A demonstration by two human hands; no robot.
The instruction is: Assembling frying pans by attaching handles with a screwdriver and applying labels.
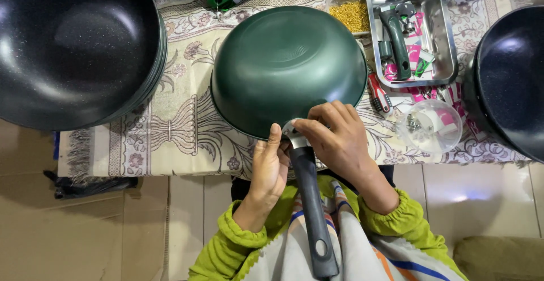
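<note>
A dark green pan [286, 65] lies upside down on a patterned cloth [170, 116]. Its black handle [310, 207] points toward me, joined to the pan by a silver metal bracket [294, 135]. My left hand [268, 167] holds the handle's upper end from the left, thumb up against the pan's rim. My right hand [334, 136] rests its fingers on the bracket and the pan's edge from the right. What the fingertips pinch is hidden.
A stack of dark pans [73, 48] stands at the left, another dark pan [510, 77] at the right. A metal tray [447, 37] holds a green handle and small parts. Beside it are a box of gold screws [350, 13], a red screwdriver [379, 95] and a clear bowl [432, 127].
</note>
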